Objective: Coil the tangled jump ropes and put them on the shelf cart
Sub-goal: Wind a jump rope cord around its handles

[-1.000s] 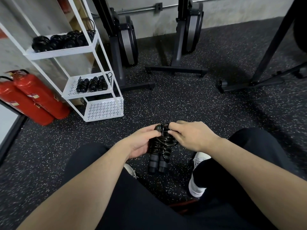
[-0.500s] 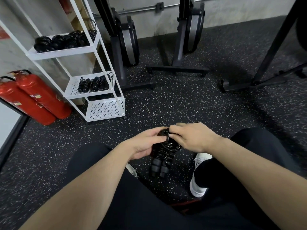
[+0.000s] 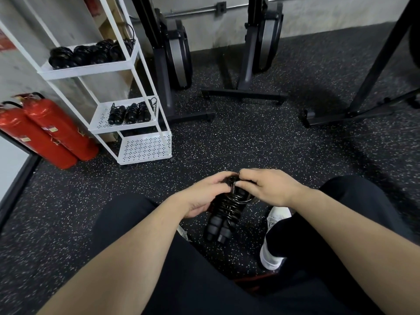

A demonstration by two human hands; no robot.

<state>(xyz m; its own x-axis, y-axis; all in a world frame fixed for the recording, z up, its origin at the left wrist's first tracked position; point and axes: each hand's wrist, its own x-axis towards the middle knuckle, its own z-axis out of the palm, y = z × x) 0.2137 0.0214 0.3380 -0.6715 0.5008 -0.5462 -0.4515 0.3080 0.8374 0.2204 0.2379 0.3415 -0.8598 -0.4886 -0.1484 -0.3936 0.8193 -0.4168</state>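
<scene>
A black jump rope (image 3: 223,215) hangs between my knees, its cord wound round the two foam handles, which point down. My left hand (image 3: 204,196) grips the bundle from the left side. My right hand (image 3: 266,185) pinches the cord at the top of the bundle. The white shelf cart (image 3: 145,151) stands at the left back. Several coiled ropes (image 3: 88,53) lie on its upper shelf and three more coiled ropes (image 3: 130,113) on its middle shelf. Its bottom shelf holds nothing.
Two red fire extinguishers (image 3: 50,133) lean left of the cart. Black machine stands (image 3: 245,94) and a rack leg (image 3: 363,110) sit on the speckled rubber floor behind. My white shoe (image 3: 273,237) is under my right knee.
The bundle has tilted a little, handles swinging slightly left, while both hands keep working the cord at its top. The view shifted slightly.
</scene>
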